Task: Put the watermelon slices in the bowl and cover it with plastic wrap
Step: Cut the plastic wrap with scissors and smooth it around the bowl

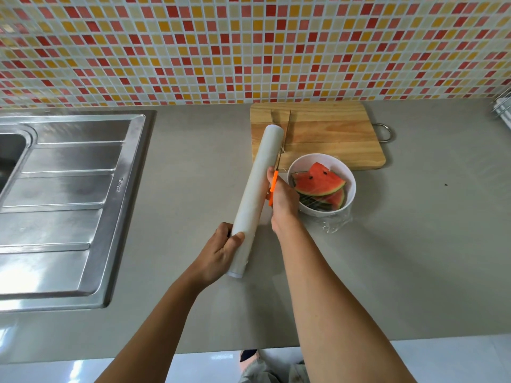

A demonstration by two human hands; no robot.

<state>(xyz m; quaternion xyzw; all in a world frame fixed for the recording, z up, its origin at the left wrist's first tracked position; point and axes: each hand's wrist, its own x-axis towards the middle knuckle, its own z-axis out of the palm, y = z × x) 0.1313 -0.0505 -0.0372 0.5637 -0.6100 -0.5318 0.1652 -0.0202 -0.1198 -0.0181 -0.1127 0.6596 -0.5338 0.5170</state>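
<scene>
Only writing I'm spotting is a little stamped logo on the sink's drainboard [119, 185], and it's too small to read; the plastic wrap roll [257, 189] isn't showing any label at all. Count-wise: one roll, one white bowl [351, 186], one pair of orange-handled scissors [274, 186], one wooden cutting board [331, 134] with a metal loop handle, and at least two watermelon slices [320, 181], maybe a third tucked underneath, can't tell for sure. The slices are sitting in the bowl, which is resting on the grey counter [414, 244] just in front of the board. Clear film [334, 223] is lying across the bowl and bunching up on the counter at its near side. The left hand [218, 255] is wrapping its fingers around the near end of the roll, holding it angled up off the counter toward the board. The right hand [283, 201] is gripping the scissors right between the roll and the bowl, with the blades spread apart and pointing away over the board. A wire rack [502, 109] is peeking in at the far right.
</scene>
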